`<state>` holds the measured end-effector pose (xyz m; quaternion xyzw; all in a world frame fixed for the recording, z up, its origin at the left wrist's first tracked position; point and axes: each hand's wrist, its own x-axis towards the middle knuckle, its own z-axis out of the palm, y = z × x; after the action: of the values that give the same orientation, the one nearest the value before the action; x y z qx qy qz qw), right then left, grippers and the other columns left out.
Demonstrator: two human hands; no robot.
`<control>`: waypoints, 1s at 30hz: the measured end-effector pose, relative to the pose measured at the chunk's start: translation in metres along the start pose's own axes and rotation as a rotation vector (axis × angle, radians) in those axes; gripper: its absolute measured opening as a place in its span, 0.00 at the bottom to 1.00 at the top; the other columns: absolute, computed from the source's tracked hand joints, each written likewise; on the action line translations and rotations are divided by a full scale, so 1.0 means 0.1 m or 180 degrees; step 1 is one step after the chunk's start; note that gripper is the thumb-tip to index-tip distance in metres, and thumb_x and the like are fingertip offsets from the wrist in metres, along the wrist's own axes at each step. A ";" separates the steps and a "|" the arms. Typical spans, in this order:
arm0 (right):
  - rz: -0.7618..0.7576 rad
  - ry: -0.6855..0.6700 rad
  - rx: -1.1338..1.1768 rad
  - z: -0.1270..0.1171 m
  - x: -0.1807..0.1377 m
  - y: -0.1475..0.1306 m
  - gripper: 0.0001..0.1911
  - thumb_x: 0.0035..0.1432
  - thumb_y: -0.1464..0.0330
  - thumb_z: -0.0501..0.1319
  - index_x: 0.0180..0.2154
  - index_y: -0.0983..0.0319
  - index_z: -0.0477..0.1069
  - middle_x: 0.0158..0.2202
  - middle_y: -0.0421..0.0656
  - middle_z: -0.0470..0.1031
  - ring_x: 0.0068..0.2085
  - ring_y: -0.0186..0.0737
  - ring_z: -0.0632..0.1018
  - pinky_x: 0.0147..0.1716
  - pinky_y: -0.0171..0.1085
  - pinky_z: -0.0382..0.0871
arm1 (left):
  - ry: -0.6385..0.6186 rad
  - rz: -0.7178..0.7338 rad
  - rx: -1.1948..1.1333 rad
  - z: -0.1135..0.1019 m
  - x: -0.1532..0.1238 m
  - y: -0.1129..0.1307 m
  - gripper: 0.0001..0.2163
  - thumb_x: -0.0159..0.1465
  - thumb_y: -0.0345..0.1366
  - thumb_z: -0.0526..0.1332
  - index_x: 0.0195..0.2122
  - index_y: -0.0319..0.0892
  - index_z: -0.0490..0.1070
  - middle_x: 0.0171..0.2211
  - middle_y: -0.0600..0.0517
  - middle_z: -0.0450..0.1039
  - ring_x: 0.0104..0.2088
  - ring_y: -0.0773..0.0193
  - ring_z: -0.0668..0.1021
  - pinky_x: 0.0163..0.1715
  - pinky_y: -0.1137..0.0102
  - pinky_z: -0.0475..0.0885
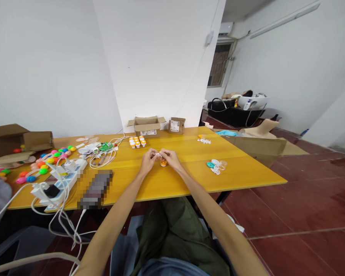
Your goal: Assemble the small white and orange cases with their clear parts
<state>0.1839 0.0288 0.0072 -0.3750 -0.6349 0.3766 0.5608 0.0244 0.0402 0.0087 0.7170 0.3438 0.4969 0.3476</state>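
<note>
My left hand [148, 159] and my right hand [170, 158] meet over the middle of the yellow table [186, 180]. Between their closed fingertips is a small white part [158, 154] with dark or reddish marks; its kind is too small to make out. Just below it, close to my right fingers, a small orange container [163, 163] stands on the tabletop. To the right lie loose white plastic pieces [215, 166] with a teal ring [210, 165] and a clear cup-like piece [223, 165].
Several orange-and-white containers [137, 142] stand grouped before an open cardboard box [146, 126]. A smaller box [176, 125] is beside it. More white pieces [204, 141] lie at back right. Leftward are cables, a green circuit board [105, 146], colourful balls [43, 168], a power strip [66, 184] and a blurred phone [96, 189].
</note>
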 end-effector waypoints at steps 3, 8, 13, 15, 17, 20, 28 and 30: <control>-0.0058 -0.0016 0.0087 -0.03 -0.04 0.02 0.16 0.53 0.53 0.66 0.32 0.60 0.81 0.31 0.41 0.81 0.33 0.40 0.79 0.35 0.38 0.75 | 0.0035 0.0027 0.0000 -0.01 0.00 -0.01 0.09 0.61 0.43 0.65 0.35 0.43 0.73 0.29 0.53 0.78 0.32 0.63 0.80 0.34 0.69 0.75; -0.0032 -0.0019 0.0256 -0.04 -0.04 0.03 0.15 0.49 0.57 0.69 0.37 0.58 0.83 0.35 0.42 0.82 0.41 0.43 0.80 0.45 0.42 0.75 | 0.0030 0.0062 -0.0043 -0.02 0.00 0.00 0.09 0.63 0.42 0.63 0.38 0.43 0.75 0.33 0.51 0.80 0.32 0.62 0.80 0.35 0.67 0.76; 0.0037 0.0098 0.0372 -0.02 -0.03 0.06 0.13 0.47 0.58 0.70 0.33 0.59 0.80 0.33 0.41 0.82 0.36 0.41 0.80 0.42 0.40 0.75 | -0.0051 0.0064 -0.0010 -0.02 0.01 0.00 0.09 0.63 0.43 0.62 0.38 0.43 0.74 0.33 0.51 0.80 0.31 0.62 0.80 0.35 0.67 0.76; 0.0080 0.0137 0.0357 -0.02 -0.02 0.06 0.14 0.47 0.57 0.70 0.31 0.59 0.78 0.31 0.41 0.81 0.32 0.39 0.79 0.37 0.39 0.75 | -0.0061 0.0073 0.0003 -0.02 0.01 -0.01 0.08 0.63 0.42 0.62 0.37 0.43 0.74 0.32 0.52 0.80 0.31 0.63 0.80 0.36 0.67 0.76; 0.0097 0.0165 0.0311 -0.03 -0.02 0.06 0.15 0.49 0.55 0.69 0.31 0.59 0.78 0.29 0.41 0.80 0.29 0.38 0.77 0.34 0.38 0.75 | -0.0101 0.0082 0.0001 -0.01 0.01 -0.01 0.09 0.64 0.42 0.62 0.37 0.43 0.73 0.31 0.52 0.79 0.31 0.63 0.80 0.36 0.67 0.76; 0.0089 0.0180 0.0248 -0.04 -0.03 0.03 0.17 0.50 0.52 0.68 0.29 0.59 0.78 0.27 0.41 0.79 0.28 0.39 0.77 0.32 0.38 0.75 | -0.0179 0.0090 -0.0059 0.00 0.00 -0.01 0.09 0.65 0.43 0.62 0.38 0.42 0.73 0.29 0.52 0.78 0.31 0.62 0.80 0.36 0.67 0.76; 0.0112 0.0235 0.0516 -0.03 -0.06 -0.03 0.23 0.46 0.45 0.69 0.25 0.59 0.76 0.25 0.41 0.78 0.29 0.40 0.78 0.30 0.38 0.76 | -0.0317 0.0020 -0.0273 -0.01 -0.02 0.08 0.13 0.63 0.47 0.64 0.41 0.42 0.73 0.23 0.56 0.75 0.25 0.65 0.76 0.32 0.69 0.73; 0.0182 0.0260 0.0610 -0.03 -0.06 -0.03 0.24 0.44 0.44 0.70 0.25 0.59 0.75 0.24 0.41 0.78 0.28 0.40 0.78 0.29 0.38 0.76 | -0.0388 -0.0023 -0.0357 -0.01 -0.02 0.11 0.14 0.62 0.48 0.65 0.41 0.43 0.72 0.22 0.56 0.74 0.23 0.66 0.75 0.30 0.70 0.72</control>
<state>0.1872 0.0218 0.0075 -0.3527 -0.5616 0.4358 0.6085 0.0248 0.0328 0.0168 0.7240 0.2963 0.4696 0.4093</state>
